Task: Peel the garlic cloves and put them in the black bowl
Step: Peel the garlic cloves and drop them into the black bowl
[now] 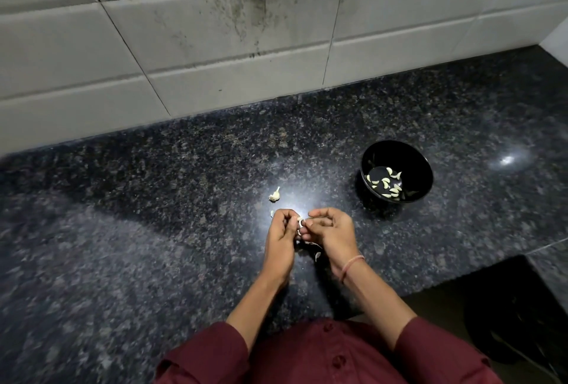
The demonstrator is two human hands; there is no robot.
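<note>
1. White garlic clove [300, 223] pinched between the curled fingers of left hand [280, 231] and right hand [332, 230], just above the granite counter [153, 230].
2. One garlic piece [274, 194] lies just beyond the hands; open counter stretches left.
3. Right, back from the counter's front edge, the black bowl [399, 153] holds about nine peeled cloves [384, 182].
</note>
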